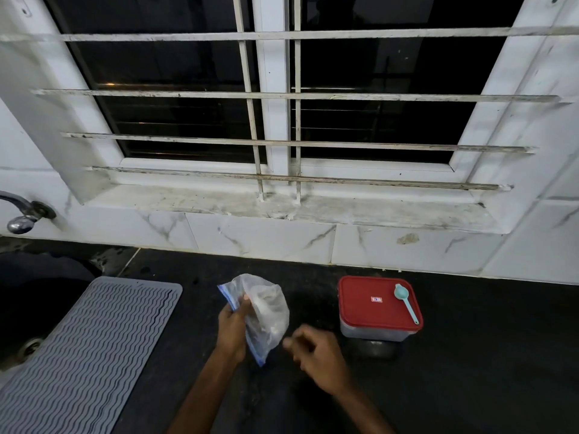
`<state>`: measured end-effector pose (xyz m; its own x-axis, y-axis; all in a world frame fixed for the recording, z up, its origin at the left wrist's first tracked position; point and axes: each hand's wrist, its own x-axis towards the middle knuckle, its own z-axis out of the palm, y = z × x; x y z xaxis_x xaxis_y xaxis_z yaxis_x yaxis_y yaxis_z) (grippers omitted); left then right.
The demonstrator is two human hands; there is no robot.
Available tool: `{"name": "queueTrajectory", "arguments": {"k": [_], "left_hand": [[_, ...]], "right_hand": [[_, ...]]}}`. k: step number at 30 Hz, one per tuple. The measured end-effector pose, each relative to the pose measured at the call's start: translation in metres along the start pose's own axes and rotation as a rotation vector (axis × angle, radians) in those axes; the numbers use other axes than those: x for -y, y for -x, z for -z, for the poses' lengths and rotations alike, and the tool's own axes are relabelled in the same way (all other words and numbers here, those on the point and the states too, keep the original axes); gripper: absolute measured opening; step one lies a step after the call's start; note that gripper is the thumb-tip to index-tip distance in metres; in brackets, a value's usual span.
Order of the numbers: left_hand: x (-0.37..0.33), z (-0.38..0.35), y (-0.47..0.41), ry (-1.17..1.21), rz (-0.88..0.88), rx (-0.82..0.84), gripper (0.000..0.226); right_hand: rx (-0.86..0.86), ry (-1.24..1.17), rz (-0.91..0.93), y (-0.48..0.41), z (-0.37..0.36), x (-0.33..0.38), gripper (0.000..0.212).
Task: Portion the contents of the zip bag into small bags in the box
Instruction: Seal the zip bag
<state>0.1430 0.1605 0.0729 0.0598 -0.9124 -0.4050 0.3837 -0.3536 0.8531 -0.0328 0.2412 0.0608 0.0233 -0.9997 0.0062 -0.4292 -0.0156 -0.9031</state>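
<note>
1. Head view, the bag: the left hand [233, 327] grips the zip bag [266, 311] by its blue zip edge, with the fingers curled round the gathered top. The bag is held up off the black counter [470, 355], near centre, with its belly sagging to the right. This grip probably keeps the mouth up and the contents settled for opening.
2. The right hand [316, 349] hovers just right of the bag, apart from it. It is blurred: the fingers look bent and nothing shows in them, but I cannot tell how the grip stands. It seems placed to take the other side of the zip.
3. The box [363, 311] stands on the counter to the right of both hands, a little farther off, with its red lid on. A teal spoon [405, 300] lies on the lid, bowl at the far end, likely parked there as the scoop. With the lid still on, portioning looks not yet begun.
4. A grey ribbed mat [94, 346] lies to the left, beside a dark sink [31, 308], with a tap [25, 214] on the far wall.
5. Hard to make out:
   - The cloudy plastic hides what the bag holds.
   - The small bags inside the box cannot be seen.
   - The sink is cut off at the left edge.
   - The dark patch at the box's near side may be a shadow or a reflection.
</note>
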Motion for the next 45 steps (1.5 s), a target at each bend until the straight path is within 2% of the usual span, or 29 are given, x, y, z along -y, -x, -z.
{"name": "queueTrajectory", "arguments": {"k": [2,4,6,9,16,19,22,25,26,28,30,32,37,40,45], "left_hand": [[0.0,-0.001,0.003,-0.063,-0.045,0.018,0.031],[0.003,-0.005,0.007,-0.123,-0.086,0.039,0.026],[0.003,-0.012,0.013,-0.172,-0.13,0.066,0.019],[0.003,-0.021,0.015,-0.203,-0.166,0.085,0.018],[0.004,-0.023,0.011,-0.194,-0.166,0.02,0.019],[0.008,-0.018,0.011,-0.226,-0.172,0.028,0.02],[0.002,-0.004,0.006,-0.302,-0.236,-0.006,0.022],[-0.003,0.0,0.005,-0.377,-0.286,0.04,0.022],[-0.003,-0.003,0.005,-0.39,-0.299,0.033,0.022],[-0.003,-0.012,0.002,-0.364,-0.334,-0.028,0.023],[-0.003,-0.017,-0.001,-0.297,-0.339,-0.081,0.023],[-0.002,-0.017,-0.002,-0.222,-0.321,-0.124,0.024],[0.009,-0.021,0.0,-0.14,-0.295,-0.183,0.021],[0.014,-0.027,0.002,-0.099,-0.247,-0.192,0.018],[0.017,-0.034,0.005,-0.053,-0.217,-0.152,0.033]], "right_hand": [[-0.235,-0.121,-0.007,-0.012,0.006,0.0,0.023],[-0.32,-0.097,0.036,-0.029,0.012,0.005,0.017],[-0.279,-0.03,0.089,-0.045,0.016,0.013,0.008],[-0.168,-0.019,0.039,-0.058,0.015,0.02,0.008],[-0.095,-0.119,0.015,-0.062,0.007,0.022,0.022],[-0.115,-0.015,0.008,-0.062,0.008,0.022,0.014],[-0.295,0.23,0.094,-0.074,0.034,0.016,0.013],[-0.446,0.373,0.101,-0.088,0.062,0.016,0.01],[-0.484,0.357,0.113,-0.089,0.062,0.019,0.009],[-0.538,0.164,0.112,-0.089,0.055,0.023,0.01],[-0.531,-0.098,0.061,-0.083,0.046,0.026,0.011],[-0.483,-0.245,-0.004,-0.074,0.04,0.019,0.01],[-0.274,-0.189,0.042,-0.044,0.014,0.015,0.011],[-0.276,-0.176,0.05,-0.039,-0.001,0.013,0.014],[-0.272,-0.161,0.094,-0.039,-0.011,0.02,0.02]]}}
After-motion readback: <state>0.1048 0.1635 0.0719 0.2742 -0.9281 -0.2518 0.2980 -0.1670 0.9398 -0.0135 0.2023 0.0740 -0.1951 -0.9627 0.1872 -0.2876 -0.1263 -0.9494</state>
